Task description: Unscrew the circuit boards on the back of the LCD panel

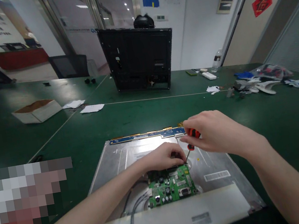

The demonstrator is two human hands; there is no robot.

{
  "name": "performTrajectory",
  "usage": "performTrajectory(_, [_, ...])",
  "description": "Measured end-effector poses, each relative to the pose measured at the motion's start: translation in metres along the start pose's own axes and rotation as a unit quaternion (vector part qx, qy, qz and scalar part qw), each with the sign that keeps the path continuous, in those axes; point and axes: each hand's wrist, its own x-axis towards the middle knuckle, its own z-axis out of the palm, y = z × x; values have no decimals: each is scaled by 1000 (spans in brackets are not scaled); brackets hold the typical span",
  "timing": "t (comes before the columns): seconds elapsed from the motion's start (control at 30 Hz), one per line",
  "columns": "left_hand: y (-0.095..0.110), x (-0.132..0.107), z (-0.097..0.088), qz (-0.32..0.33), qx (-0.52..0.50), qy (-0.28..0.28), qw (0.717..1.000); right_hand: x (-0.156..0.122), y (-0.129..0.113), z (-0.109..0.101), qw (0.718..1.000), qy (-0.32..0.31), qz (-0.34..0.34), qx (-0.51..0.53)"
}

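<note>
My right hand (210,132) is wrapped round a screwdriver (191,147) with a red and black handle. The screwdriver slants down to the left, its tip at the far right corner of a green circuit board (172,186). Beside that tip my left hand (166,155) has its fingers curled together at the board's far edge; whatever they pinch is hidden. Under the board lies a flat silver metal display panel (215,162), with a blue circuit strip (142,137) along its far edge. Grey cables (133,218) run from the board's left side towards me.
A black monitor housing (139,58) stands upright across the green table (144,114). An open cardboard box (37,112) and papers (92,108) lie at the left. At the far right are a bottle (217,60) and a plastic bag (271,71). A pixelated patch covers the lower left.
</note>
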Motion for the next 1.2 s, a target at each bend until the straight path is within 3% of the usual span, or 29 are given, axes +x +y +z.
performTrajectory(0.17, [-2, 0, 0, 2, 8, 3, 1000, -8, -1, -2, 992, -5, -85, 95])
performTrajectory(0.27, [-1, 0, 0, 4, 8, -2, 1000, -9, -5, -2, 996, -15, -57, 63])
performTrajectory(0.43, [2, 0, 0, -1, -6, -10, 1000, 0, -10, 1, 997, 4, 30, -73])
performTrajectory(0.53, [1, 0, 0, 3, -3, -11, 1000, 2, -12, 1, 995, 4, 36, -93])
performTrajectory(0.73, [-1, 0, 0, 18, 16, -2, 1000, -10, -12, -4, 998, -13, -42, 42])
performTrajectory(0.93, [-4, 0, 0, 13, 18, -10, 1000, -12, -13, -4, 996, -32, -60, 49])
performTrajectory(1.2, [1, -1, 1, 1, 7, 0, 1000, 2, -12, 4, 995, 3, 50, -92])
